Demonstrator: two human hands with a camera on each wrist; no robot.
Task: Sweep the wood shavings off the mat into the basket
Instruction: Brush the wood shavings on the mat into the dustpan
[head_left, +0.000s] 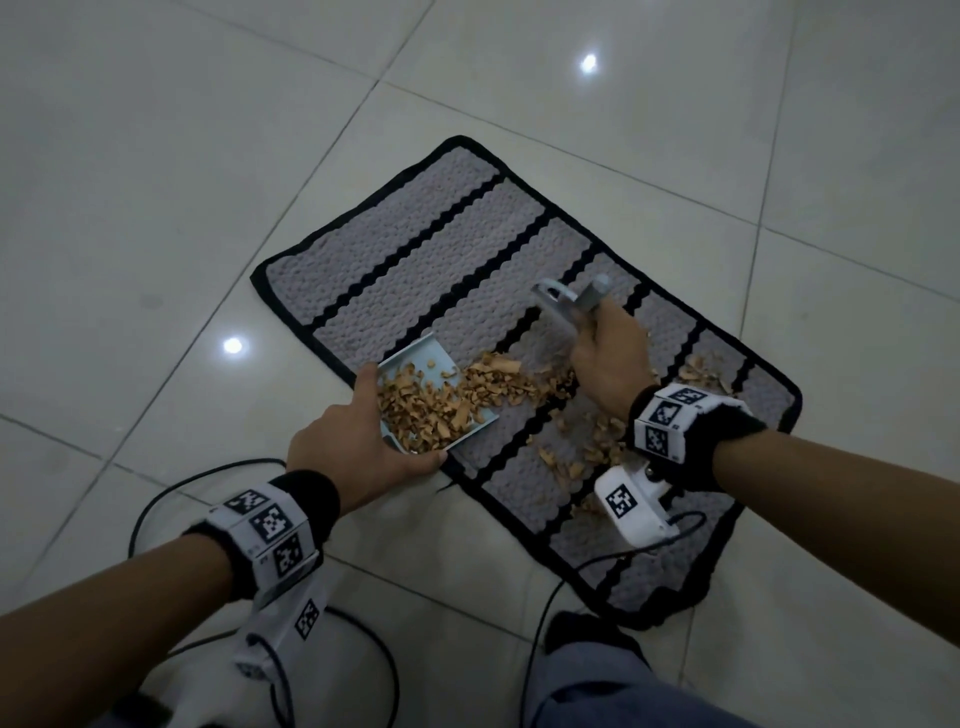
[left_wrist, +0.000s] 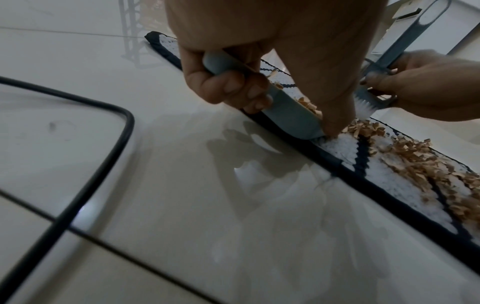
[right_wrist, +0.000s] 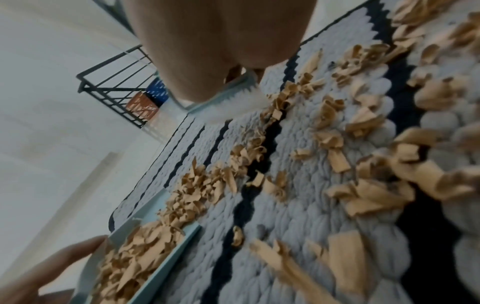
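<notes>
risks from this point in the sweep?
1. The dustpan already looks heaped with wood shavings; lifting it may spill some onto the tile floor.
2. Shavings lie scattered on the mat under the right hand, behind the brush; the next stroke could miss them.

Left hand (head_left: 347, 448) low and forward, fingers (left_wrist: 228, 90) curled beneath, thumb on top in a grip. Right hand (head_left: 609, 358) raised, fist closed around a handle above the knuckles, forearms bare, wrists banded.

Glossy pale floor tiles (head_left: 156, 218) reflect ceiling lights. A black cable (left_wrist: 85, 170) loops across the floor. A black metal rack (right_wrist: 114, 90) stands beyond.
</notes>
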